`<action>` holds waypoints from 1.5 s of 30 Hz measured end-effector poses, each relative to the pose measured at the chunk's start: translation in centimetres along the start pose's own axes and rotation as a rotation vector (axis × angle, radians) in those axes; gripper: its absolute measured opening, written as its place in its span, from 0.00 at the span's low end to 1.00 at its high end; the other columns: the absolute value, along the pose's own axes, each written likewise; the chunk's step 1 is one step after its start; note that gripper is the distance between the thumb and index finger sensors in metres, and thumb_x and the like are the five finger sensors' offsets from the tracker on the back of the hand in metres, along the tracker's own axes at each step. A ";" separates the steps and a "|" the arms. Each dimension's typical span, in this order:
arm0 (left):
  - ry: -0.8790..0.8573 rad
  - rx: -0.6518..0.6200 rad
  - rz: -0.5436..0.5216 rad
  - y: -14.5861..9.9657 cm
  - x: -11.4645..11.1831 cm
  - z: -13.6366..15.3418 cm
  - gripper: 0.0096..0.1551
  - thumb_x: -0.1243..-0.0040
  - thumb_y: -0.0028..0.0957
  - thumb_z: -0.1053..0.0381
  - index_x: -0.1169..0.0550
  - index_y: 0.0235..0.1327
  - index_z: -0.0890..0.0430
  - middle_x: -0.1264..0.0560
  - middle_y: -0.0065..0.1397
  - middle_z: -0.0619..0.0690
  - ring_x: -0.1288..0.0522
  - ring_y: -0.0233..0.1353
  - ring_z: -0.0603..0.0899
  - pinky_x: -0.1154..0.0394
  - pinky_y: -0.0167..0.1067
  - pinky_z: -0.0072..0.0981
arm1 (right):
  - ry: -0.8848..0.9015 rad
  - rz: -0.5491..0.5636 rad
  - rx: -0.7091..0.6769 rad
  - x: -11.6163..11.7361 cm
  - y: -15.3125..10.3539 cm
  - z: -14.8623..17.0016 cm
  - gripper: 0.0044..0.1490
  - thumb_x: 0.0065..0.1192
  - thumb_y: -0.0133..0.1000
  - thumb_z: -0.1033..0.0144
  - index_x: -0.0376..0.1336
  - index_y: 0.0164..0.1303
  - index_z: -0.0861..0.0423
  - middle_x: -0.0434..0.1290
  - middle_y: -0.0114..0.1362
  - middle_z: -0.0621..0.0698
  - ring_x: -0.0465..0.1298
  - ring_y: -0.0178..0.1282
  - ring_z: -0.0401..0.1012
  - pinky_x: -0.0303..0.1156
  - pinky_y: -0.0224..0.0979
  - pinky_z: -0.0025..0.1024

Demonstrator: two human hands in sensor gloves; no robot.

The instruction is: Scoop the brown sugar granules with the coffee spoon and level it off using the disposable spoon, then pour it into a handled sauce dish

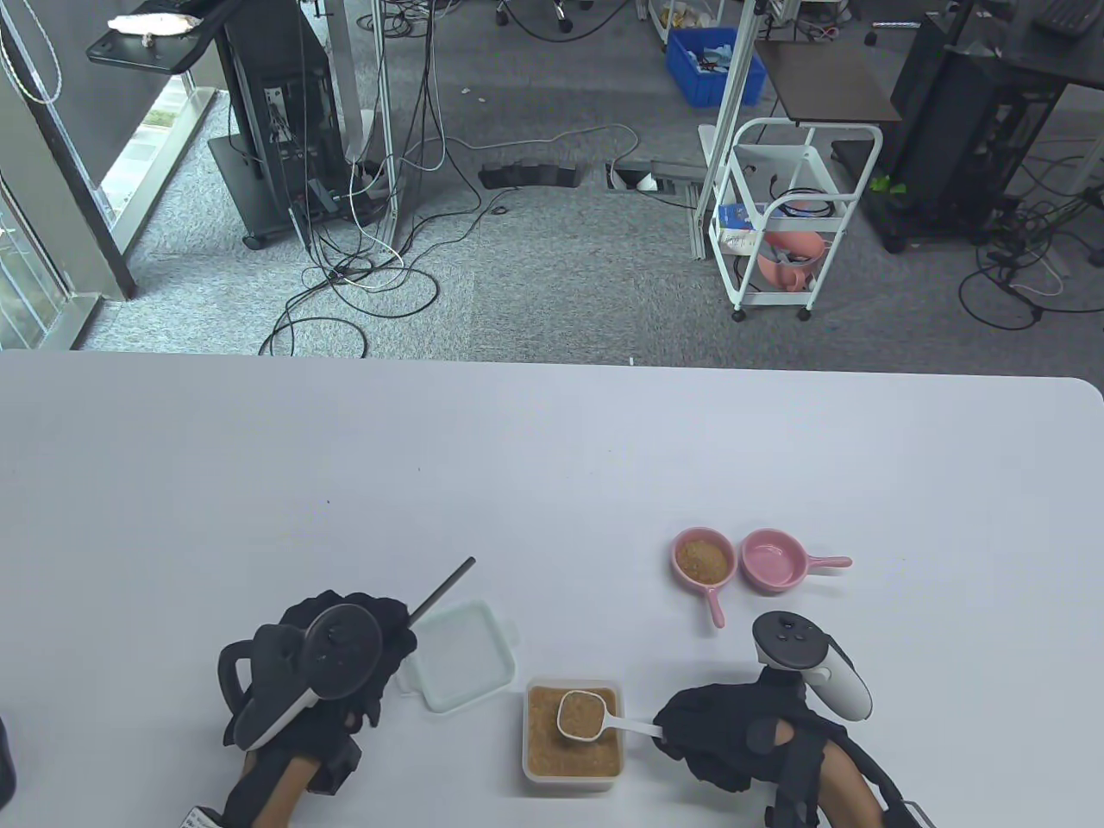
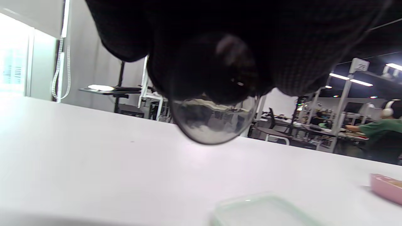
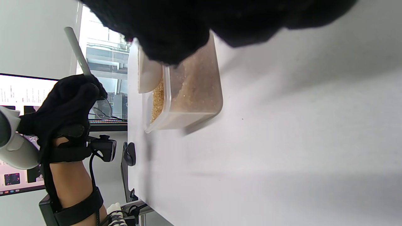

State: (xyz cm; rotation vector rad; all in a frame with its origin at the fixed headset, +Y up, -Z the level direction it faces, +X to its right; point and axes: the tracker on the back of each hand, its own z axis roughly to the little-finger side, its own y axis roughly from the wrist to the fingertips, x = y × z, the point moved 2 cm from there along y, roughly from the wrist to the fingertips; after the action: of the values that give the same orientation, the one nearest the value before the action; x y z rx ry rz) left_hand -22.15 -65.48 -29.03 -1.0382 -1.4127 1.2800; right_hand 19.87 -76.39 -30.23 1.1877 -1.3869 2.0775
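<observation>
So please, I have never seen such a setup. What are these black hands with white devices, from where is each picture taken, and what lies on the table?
They are a person's two hands in black sensor gloves, with a tracker strapped on each. One picture looks down at the white table; the other two come from cameras on the wrists.

The right hand holds a white coffee spoon full of brown sugar over the sugar container. The left hand grips a smoky clear disposable spoon. The container's lid lies beside it. Farther back stand two pink handled sauce dishes: one with sugar, one empty.
</observation>
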 end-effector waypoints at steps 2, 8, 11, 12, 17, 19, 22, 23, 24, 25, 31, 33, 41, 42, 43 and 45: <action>0.000 0.052 0.024 0.6 -0.3 1.4 0.22 0.31 0.44 0.33 0.15 0.51 0.33 0.15 0.54 0.34 0.15 0.59 0.48 0.26 0.73 0.50 | -0.001 0.002 -0.001 0.0 0.0 0.0 0.27 0.60 0.58 0.55 0.71 0.59 0.59 0.81 0.34 0.44 0.79 0.22 0.43 0.74 0.47 0.49; 0.042 0.178 0.113 2.0 -2.3 4.3 0.22 0.31 0.44 0.33 0.15 0.51 0.32 0.15 0.55 0.34 0.15 0.61 0.48 0.27 0.73 0.50 | -0.003 0.004 -0.003 0.0 0.0 0.0 0.27 0.60 0.58 0.55 0.71 0.59 0.59 0.81 0.34 0.44 0.79 0.22 0.43 0.74 0.48 0.49; 0.073 0.224 0.175 2.6 -3.7 5.2 0.21 0.31 0.44 0.33 0.15 0.52 0.32 0.15 0.56 0.34 0.15 0.61 0.50 0.27 0.74 0.51 | -0.003 0.005 -0.002 -0.1 0.0 0.0 0.27 0.60 0.58 0.55 0.71 0.59 0.59 0.81 0.34 0.44 0.79 0.22 0.43 0.74 0.48 0.49; 0.081 0.233 0.196 2.7 -4.0 5.4 0.21 0.31 0.45 0.33 0.15 0.52 0.32 0.15 0.56 0.34 0.15 0.61 0.50 0.27 0.74 0.51 | -0.003 0.006 -0.002 -0.1 0.0 0.0 0.27 0.60 0.58 0.55 0.71 0.59 0.59 0.81 0.34 0.44 0.79 0.21 0.43 0.74 0.48 0.49; 0.154 0.281 0.295 3.2 -6.1 6.0 0.21 0.31 0.46 0.33 0.15 0.53 0.32 0.16 0.57 0.34 0.16 0.63 0.50 0.28 0.74 0.52 | -0.005 0.003 0.001 0.0 0.0 0.0 0.27 0.60 0.58 0.55 0.71 0.59 0.59 0.81 0.34 0.44 0.79 0.22 0.43 0.74 0.48 0.49; 0.183 0.296 0.316 3.3 -6.7 6.1 0.21 0.31 0.46 0.33 0.15 0.53 0.32 0.16 0.58 0.34 0.16 0.64 0.50 0.29 0.75 0.52 | -0.007 0.003 0.002 0.0 0.0 0.0 0.27 0.59 0.58 0.55 0.71 0.59 0.59 0.81 0.34 0.44 0.79 0.22 0.43 0.74 0.48 0.49; 0.211 0.312 0.329 3.4 -7.1 6.3 0.21 0.32 0.46 0.33 0.15 0.53 0.32 0.16 0.58 0.34 0.17 0.64 0.50 0.29 0.75 0.52 | -0.006 0.002 0.003 0.0 0.0 0.0 0.27 0.60 0.58 0.55 0.71 0.59 0.59 0.81 0.34 0.44 0.79 0.22 0.43 0.74 0.48 0.49; 0.212 0.316 0.334 3.4 -7.2 6.3 0.22 0.32 0.46 0.33 0.15 0.53 0.32 0.16 0.58 0.34 0.17 0.64 0.50 0.29 0.75 0.52 | -0.006 0.001 0.004 0.0 0.0 0.0 0.27 0.60 0.58 0.55 0.71 0.59 0.59 0.81 0.34 0.44 0.79 0.21 0.43 0.74 0.48 0.49; 0.214 0.319 0.335 3.4 -7.3 6.4 0.22 0.32 0.46 0.33 0.15 0.53 0.32 0.16 0.58 0.34 0.17 0.64 0.50 0.29 0.75 0.52 | -0.006 0.000 0.004 0.0 0.0 0.0 0.27 0.60 0.58 0.55 0.71 0.59 0.59 0.81 0.34 0.44 0.79 0.21 0.43 0.74 0.48 0.49; 0.212 0.325 0.334 3.4 -7.3 6.4 0.22 0.32 0.46 0.33 0.15 0.54 0.32 0.17 0.58 0.34 0.17 0.64 0.50 0.29 0.75 0.52 | -0.006 0.000 0.005 0.1 0.0 0.0 0.27 0.60 0.58 0.55 0.71 0.59 0.59 0.81 0.34 0.44 0.79 0.22 0.43 0.74 0.48 0.49; 0.207 0.349 0.330 3.4 -7.4 6.8 0.22 0.33 0.47 0.33 0.16 0.55 0.32 0.17 0.60 0.34 0.17 0.65 0.51 0.30 0.75 0.52 | -0.007 -0.001 0.008 0.1 0.0 0.0 0.27 0.60 0.58 0.55 0.71 0.59 0.59 0.81 0.34 0.44 0.79 0.22 0.43 0.74 0.48 0.49; 0.213 0.351 0.329 3.3 -7.3 6.7 0.23 0.33 0.47 0.32 0.17 0.56 0.32 0.18 0.61 0.34 0.18 0.66 0.51 0.30 0.76 0.53 | -0.006 -0.002 0.008 0.2 0.1 0.0 0.27 0.60 0.58 0.55 0.71 0.59 0.59 0.81 0.34 0.44 0.79 0.22 0.43 0.74 0.48 0.49; 0.228 0.358 0.316 3.2 -6.7 6.8 0.29 0.34 0.46 0.30 0.19 0.63 0.32 0.19 0.66 0.35 0.20 0.71 0.52 0.34 0.78 0.56 | 0.000 -0.002 0.003 0.2 0.1 0.0 0.27 0.60 0.58 0.55 0.71 0.59 0.59 0.81 0.34 0.44 0.79 0.21 0.43 0.75 0.47 0.49; 0.229 0.357 0.308 3.2 -6.5 6.7 0.30 0.34 0.46 0.30 0.20 0.64 0.31 0.20 0.67 0.35 0.20 0.71 0.52 0.34 0.78 0.57 | 0.001 -0.003 0.002 0.2 0.1 0.0 0.27 0.60 0.58 0.55 0.71 0.59 0.59 0.81 0.34 0.44 0.79 0.22 0.43 0.75 0.47 0.49; 0.223 0.353 0.285 3.1 -6.1 6.6 0.31 0.34 0.46 0.29 0.21 0.66 0.31 0.21 0.69 0.36 0.21 0.73 0.53 0.36 0.79 0.58 | 0.004 -0.002 -0.001 0.2 0.1 -0.1 0.27 0.60 0.58 0.55 0.71 0.59 0.59 0.81 0.34 0.44 0.79 0.21 0.43 0.75 0.47 0.49; 0.202 0.333 0.245 3.0 -5.4 6.2 0.37 0.35 0.45 0.28 0.25 0.71 0.32 0.24 0.74 0.37 0.23 0.77 0.56 0.39 0.80 0.61 | 0.010 -0.001 -0.006 0.1 0.0 -0.1 0.27 0.60 0.58 0.55 0.71 0.59 0.59 0.81 0.34 0.44 0.79 0.21 0.43 0.75 0.47 0.49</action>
State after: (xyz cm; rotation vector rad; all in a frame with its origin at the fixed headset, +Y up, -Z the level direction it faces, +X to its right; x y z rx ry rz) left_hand -27.07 -71.68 -32.61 -1.0969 -0.9032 1.4808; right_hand 19.75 -76.32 -30.16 1.1736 -1.3872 2.0744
